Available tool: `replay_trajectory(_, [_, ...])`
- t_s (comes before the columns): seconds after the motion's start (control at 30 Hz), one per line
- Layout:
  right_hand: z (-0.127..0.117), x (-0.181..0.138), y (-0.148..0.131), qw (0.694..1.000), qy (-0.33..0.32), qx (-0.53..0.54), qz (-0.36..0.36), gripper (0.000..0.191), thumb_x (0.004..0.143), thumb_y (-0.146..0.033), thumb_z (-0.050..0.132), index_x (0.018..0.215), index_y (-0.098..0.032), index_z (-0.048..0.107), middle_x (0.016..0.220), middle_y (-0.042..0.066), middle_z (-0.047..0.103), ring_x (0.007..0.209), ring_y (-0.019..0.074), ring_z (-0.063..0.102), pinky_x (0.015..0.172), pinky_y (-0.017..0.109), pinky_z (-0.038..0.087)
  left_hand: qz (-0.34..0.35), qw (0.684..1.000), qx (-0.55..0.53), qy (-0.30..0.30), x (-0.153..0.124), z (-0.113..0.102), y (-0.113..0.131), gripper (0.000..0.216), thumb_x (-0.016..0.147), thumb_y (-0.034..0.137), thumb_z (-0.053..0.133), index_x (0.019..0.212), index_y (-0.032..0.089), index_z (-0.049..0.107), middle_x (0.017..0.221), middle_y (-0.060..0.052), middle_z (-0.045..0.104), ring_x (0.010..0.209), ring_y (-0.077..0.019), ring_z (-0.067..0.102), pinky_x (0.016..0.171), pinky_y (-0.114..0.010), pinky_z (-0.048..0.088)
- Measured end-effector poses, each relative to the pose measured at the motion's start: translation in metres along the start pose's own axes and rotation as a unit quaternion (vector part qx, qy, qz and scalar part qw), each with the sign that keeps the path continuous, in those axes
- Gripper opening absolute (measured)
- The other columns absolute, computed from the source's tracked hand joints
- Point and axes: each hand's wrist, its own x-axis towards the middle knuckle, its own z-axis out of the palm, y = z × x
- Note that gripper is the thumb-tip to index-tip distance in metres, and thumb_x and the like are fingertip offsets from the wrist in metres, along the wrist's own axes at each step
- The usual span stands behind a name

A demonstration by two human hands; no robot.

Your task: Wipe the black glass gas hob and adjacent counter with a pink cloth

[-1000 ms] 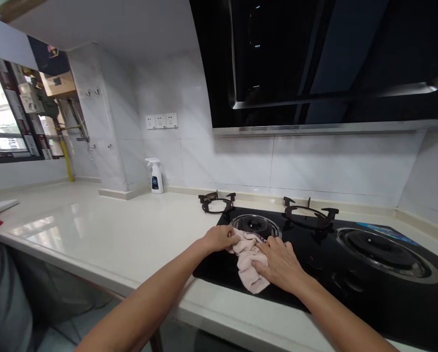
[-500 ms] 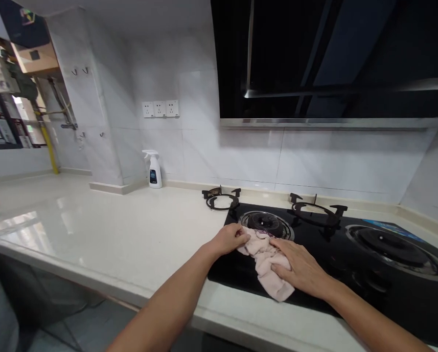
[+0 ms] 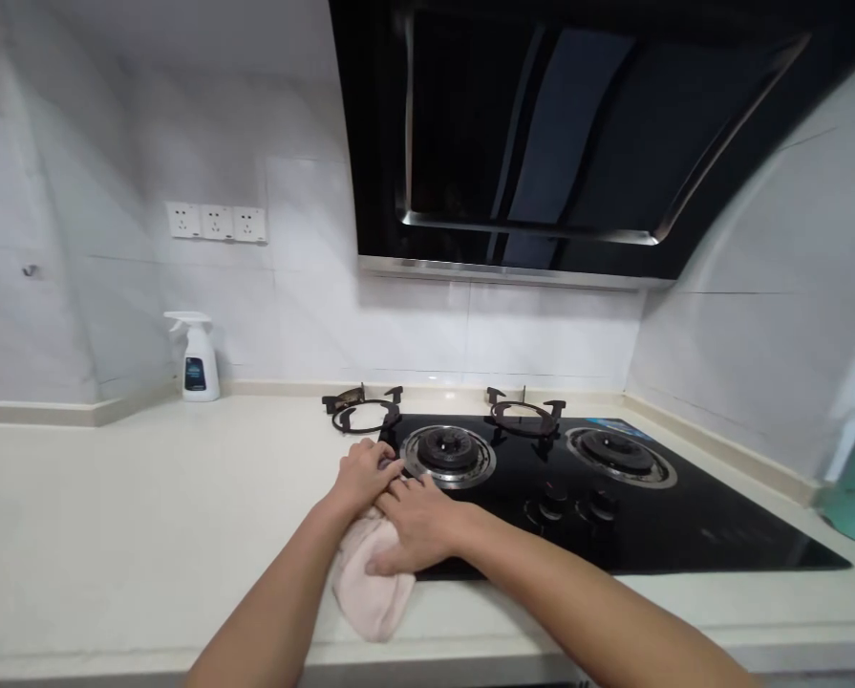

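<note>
I'm watching through the head camera. My left hand [image 3: 364,473] is closed on the upper end of a pale pink cloth [image 3: 374,583], near the left edge of the black glass gas cooktop [image 3: 685,540]. My right hand [image 3: 421,526] lies spread over that same cloth, thumb apart from the fingers, its fingertips close beside the left hand. The cloth sits beneath both hands, its loose end reaching towards me onto the pale countertop [image 3: 147,516].

Just beyond the right hand is the left burner [image 3: 448,449]; the right burner [image 3: 620,454] is farther off to its right. Also right of that hand stand 2 control knobs [image 3: 552,502]. Beyond the left hand, a black pan support [image 3: 390,419] rests by the cooktop's far corner. A white spray bottle [image 3: 200,368] stands upright, well to the left hand's left, below 3 wall sockets [image 3: 217,222]. The range hood [image 3: 513,143] hangs above and beyond both hands.
</note>
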Motion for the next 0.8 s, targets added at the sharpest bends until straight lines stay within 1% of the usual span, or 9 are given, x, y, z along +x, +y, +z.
replay_trajectory(0.1, [0.002,0.014,-0.003,1.000,0.010,0.001,-0.007,0.111,0.078,-0.081,0.057,0.158,-0.012,0.024,0.163,0.025,0.021,0.152,0.0439,0.010,0.119,0.068,0.007,-0.023,1.000,0.007,-0.001,0.002,-0.005,-0.007,0.027,0.088,0.047,0.056,0.096,0.026,0.072,0.107,-0.007,0.069,0.110,-0.0277,0.059,0.094,-0.039,0.045])
replay_trajectory(0.2, [0.002,0.000,-0.002,0.999,0.041,0.016,-0.021,0.097,0.084,-0.077,0.052,0.157,-0.018,0.030,0.165,0.020,0.022,0.152,0.0390,0.013,0.120,0.065,0.009,-0.022,1.000,-0.018,-0.006,0.003,-0.003,-0.013,0.030,0.089,0.048,0.053,0.094,0.024,0.071,0.103,-0.007,0.070,0.107,-0.0259,0.061,0.093,-0.036,0.046])
replay_trajectory(0.3, [0.002,-0.039,0.009,0.998,0.046,0.033,-0.020,0.085,0.087,-0.073,0.051,0.152,-0.021,0.039,0.163,0.016,0.030,0.149,0.0347,0.024,0.120,0.058,0.017,0.001,0.998,-0.052,-0.026,0.004,0.005,-0.017,0.035,0.088,0.051,0.052,0.093,0.023,0.071,0.100,-0.007,0.070,0.102,-0.0248,0.063,0.093,-0.035,0.047])
replay_trajectory(0.37, [0.004,-0.071,0.022,0.998,0.050,0.036,0.007,0.083,0.086,-0.069,0.056,0.152,-0.022,0.041,0.162,0.014,0.032,0.149,0.0327,0.026,0.120,0.054,0.019,0.016,0.997,-0.067,-0.034,0.004,0.011,-0.017,0.037,0.088,0.052,0.051,0.092,0.022,0.071,0.100,-0.007,0.070,0.100,-0.0243,0.063,0.092,-0.035,0.048])
replay_trajectory(0.43, [0.008,-0.104,0.040,0.995,0.075,0.031,0.059,0.077,0.085,-0.061,0.060,0.150,-0.024,0.045,0.162,0.011,0.034,0.148,0.0309,0.028,0.120,0.050,0.022,0.031,0.996,-0.074,-0.036,0.004,0.015,-0.016,0.036,0.089,0.052,0.051,0.091,0.021,0.071,0.100,-0.007,0.070,0.099,-0.0239,0.064,0.092,-0.035,0.048])
replay_trajectory(0.5, [0.016,-0.137,0.058,0.985,0.120,0.023,0.125,0.068,0.087,-0.055,0.059,0.146,-0.023,0.050,0.160,0.011,0.039,0.147,0.0291,0.032,0.120,0.048,0.024,0.044,0.995,-0.079,-0.040,0.003,0.018,-0.015,0.035,0.089,0.051,0.051,0.091,0.021,0.070,0.099,-0.007,0.069,0.098,-0.0236,0.064,0.091,-0.034,0.048])
replay_trajectory(0.6, [0.031,-0.179,0.081,0.968,0.162,0.013,0.190,0.063,0.090,-0.055,0.056,0.143,-0.022,0.053,0.155,0.012,0.045,0.144,0.0288,0.038,0.119,0.048,0.027,0.052,0.994,-0.090,-0.045,0.001,0.019,-0.012,0.034,0.090,0.050,0.051,0.091,0.022,0.070,0.098,-0.006,0.069,0.096,-0.0229,0.064,0.089,-0.034,0.048])
replay_trajectory(0.7, [0.043,-0.199,0.089,0.960,0.191,-0.015,0.207,0.058,0.090,-0.055,0.056,0.139,-0.023,0.055,0.150,0.011,0.050,0.139,0.0297,0.043,0.115,0.049,0.032,0.046,0.993,-0.095,-0.051,0.000,0.020,-0.010,0.031,0.090,0.049,0.053,0.090,0.023,0.070,0.097,-0.006,0.069,0.094,-0.0224,0.064,0.087,-0.033,0.049])
replay_trajectory(0.8, [0.048,-0.198,0.082,0.952,0.216,-0.054,0.209,0.051,0.091,-0.050,0.056,0.133,-0.023,0.058,0.142,0.012,0.056,0.130,0.0296,0.050,0.109,0.049,0.038,0.042,0.993,-0.095,-0.052,-0.001,0.020,-0.007,0.030,0.090,0.047,0.053,0.090,0.023,0.070,0.097,-0.006,0.070,0.093,-0.0222,0.064,0.087,-0.033,0.048])
